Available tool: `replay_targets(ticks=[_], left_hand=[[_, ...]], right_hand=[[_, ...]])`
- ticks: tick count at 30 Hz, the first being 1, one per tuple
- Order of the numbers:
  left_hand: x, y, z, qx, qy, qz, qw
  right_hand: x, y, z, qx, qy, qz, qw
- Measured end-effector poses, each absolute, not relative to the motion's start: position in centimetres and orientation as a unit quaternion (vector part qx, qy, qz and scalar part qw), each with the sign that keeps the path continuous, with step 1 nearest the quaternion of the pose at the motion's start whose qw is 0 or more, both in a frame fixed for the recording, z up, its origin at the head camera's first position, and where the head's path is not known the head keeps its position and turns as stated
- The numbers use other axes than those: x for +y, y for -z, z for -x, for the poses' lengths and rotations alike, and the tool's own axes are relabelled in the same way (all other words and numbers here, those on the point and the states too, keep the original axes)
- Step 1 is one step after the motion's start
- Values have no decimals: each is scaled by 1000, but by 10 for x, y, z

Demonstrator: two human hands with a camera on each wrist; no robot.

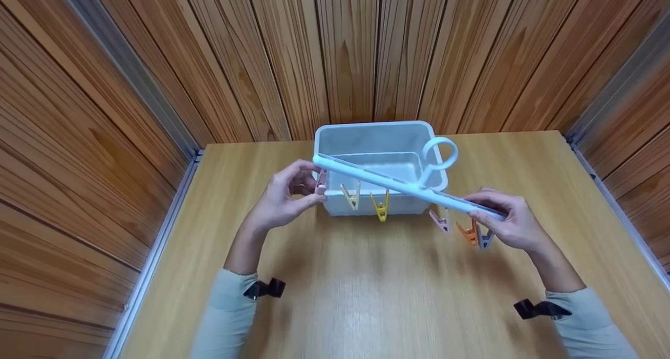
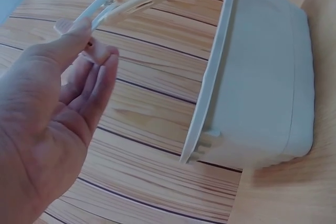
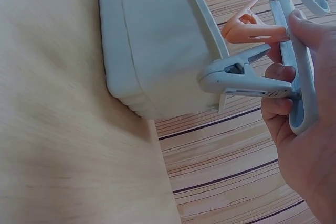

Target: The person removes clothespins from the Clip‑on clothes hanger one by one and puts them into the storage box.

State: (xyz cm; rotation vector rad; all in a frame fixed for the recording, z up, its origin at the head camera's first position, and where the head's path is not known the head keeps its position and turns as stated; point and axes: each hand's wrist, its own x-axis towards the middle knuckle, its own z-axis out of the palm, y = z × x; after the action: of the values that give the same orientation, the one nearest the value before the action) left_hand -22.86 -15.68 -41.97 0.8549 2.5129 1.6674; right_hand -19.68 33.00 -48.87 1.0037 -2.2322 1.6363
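Head view, middle of the frame: a pale blue hanger bar point(image 1: 377, 180) slants from just left of centre down toward the lower right, held off the table point(image 1: 356, 296), with its ring point(image 1: 454, 152) at the upper right, crossing my sight of the pale box point(image 1: 403, 206). My left hand point(image 1: 285, 199), left of centre, is partly closed, thumb and fingers pinching the pink clip point(image 1: 321, 182) at the bar's left end. My right hand point(image 1: 510, 220), right of centre, grips the other end. Between them hang a cream clip point(image 1: 352, 197), a yellow clip point(image 1: 381, 208), a lilac clip point(image 1: 439, 222), an orange clip point(image 1: 467, 233) and a grey clip point(image 1: 484, 238). To handle this well, I think my right grip should stay firm so the bar cannot twist, while my left squeezes the pink clip squarely, without tugging. Levelling the bar would probably help, as would keeping the dangling clips from snagging the box's rim.
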Motion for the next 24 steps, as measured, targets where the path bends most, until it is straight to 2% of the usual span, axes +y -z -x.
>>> replay_targets(ticks=[7, 14, 24], left_hand=[[-161, 421, 231, 815, -514, -264, 44], [-158, 426, 238, 812, -526, -252, 31], [-160, 432, 256, 824, -523, -215, 13]], right_hand=[[337, 487, 197, -757, -559, -312, 128], [338, 489, 194, -760, -567, -296, 118], [351, 488, 191, -760, -560, -299, 139]])
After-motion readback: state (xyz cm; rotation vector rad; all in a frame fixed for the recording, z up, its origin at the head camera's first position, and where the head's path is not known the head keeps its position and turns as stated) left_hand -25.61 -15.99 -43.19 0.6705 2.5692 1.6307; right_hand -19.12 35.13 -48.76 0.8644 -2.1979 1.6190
